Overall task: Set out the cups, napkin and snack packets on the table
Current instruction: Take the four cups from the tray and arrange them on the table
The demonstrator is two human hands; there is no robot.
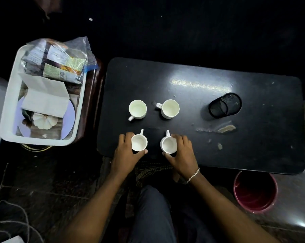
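Several white cups stand upright on the black table. My left hand grips the near left cup around its side, handle pointing away. My right hand grips the near right cup the same way. Farther back stand a left cup and a right cup, both untouched. Left of the table, a white tub holds a folded white napkin and a clear bag of snack packets.
A black mesh pen holder stands on the table's right half, with a strip of peeled surface near it. A red bucket sits on the floor below the table's right corner. The tub also holds a round plate and a small white lid-like object.
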